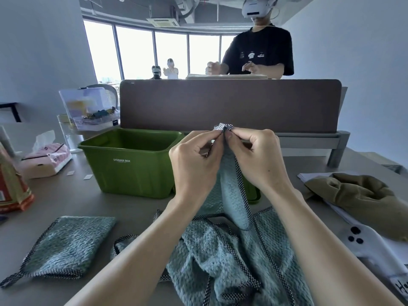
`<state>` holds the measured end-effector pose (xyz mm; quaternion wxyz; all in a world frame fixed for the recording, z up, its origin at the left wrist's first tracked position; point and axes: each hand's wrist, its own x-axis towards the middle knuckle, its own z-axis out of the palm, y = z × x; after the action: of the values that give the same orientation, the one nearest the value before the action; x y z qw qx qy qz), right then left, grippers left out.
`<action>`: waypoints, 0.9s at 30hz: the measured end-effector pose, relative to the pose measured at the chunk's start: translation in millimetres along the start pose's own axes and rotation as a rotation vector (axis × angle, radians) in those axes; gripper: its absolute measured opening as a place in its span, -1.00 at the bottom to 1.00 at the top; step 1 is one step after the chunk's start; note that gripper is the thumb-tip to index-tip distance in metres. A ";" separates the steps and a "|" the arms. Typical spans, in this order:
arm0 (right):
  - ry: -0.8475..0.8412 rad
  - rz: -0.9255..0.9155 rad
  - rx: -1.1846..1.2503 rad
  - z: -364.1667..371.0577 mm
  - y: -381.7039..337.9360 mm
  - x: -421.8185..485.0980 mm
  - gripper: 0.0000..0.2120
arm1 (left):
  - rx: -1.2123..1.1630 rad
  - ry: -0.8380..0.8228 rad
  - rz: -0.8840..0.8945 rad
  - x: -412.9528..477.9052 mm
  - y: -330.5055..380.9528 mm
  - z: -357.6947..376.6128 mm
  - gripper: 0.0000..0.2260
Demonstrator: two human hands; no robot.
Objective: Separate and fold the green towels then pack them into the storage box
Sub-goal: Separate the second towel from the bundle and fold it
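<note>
Green towel [234, 204] hangs above the heap [220, 261] at 6 o'clock, its top corner pinched by left hand [194, 164] and right hand [256, 160]. One folded towel [66, 246] lies on the table [77, 202] at 8 o'clock. The one box [132, 171] at 10 o'clock shows nothing packed, so most work remains; I cannot count the heap.

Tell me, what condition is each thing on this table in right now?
storage box: open, no towel visible inside.
folded towel: folded, lying flat.
held towel: lifted, hanging, corner pinched by left hand and right hand.
towel heap: crumpled, unfolded.
tissue pack: open, tissue sticking up.
</note>
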<state>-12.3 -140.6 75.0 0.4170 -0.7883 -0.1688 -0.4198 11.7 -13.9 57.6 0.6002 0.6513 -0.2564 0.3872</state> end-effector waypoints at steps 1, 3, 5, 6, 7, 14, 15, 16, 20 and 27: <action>-0.011 0.007 0.004 -0.1 -0.5 0.3 -0.76 | 0.006 0.001 0.024 -0.2 -1.6 0.1 -0.89; -0.045 0.030 0.012 -0.6 -1.7 0.6 -0.71 | 0.027 0.006 0.078 -0.4 -4.3 0.8 -0.88; -0.070 0.077 0.051 -2.2 -3.7 0.5 -0.63 | 0.047 0.008 0.135 -1.0 -5.7 1.7 -0.87; -0.077 0.109 0.089 -3.2 -5.3 0.6 -0.59 | 0.054 0.004 0.156 -1.6 -5.3 2.3 -0.87; -0.083 0.133 0.123 -4.2 -6.3 0.9 -0.58 | 0.062 -0.009 0.170 -2.2 -4.7 2.7 -0.86; -0.003 0.147 0.205 -19.4 -5.5 4.7 -0.52 | 0.026 -0.202 0.232 9.0 -1.2 -7.7 -0.79; 0.006 0.161 0.234 -23.0 -2.7 7.1 -0.51 | 0.015 -0.196 0.217 16.0 -2.9 -13.0 -0.78; 0.005 0.170 0.276 -26.8 -1.3 9.1 -0.48 | 0.002 -0.192 0.192 23.4 -5.6 -18.7 -0.76; -0.056 0.224 0.490 -38.6 -1.6 13.1 -0.33 | -0.053 -0.420 0.124 43.0 -12.9 -39.9 -0.71; -0.079 0.236 0.589 -42.1 3.4 12.4 -0.57 | -0.074 -0.734 -0.118 47.3 -5.1 -50.1 -0.78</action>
<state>-24.8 -177.4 95.8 0.6661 -0.6636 -0.2065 -0.2707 32.8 42.2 92.0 0.5128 0.7382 -0.4303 0.0830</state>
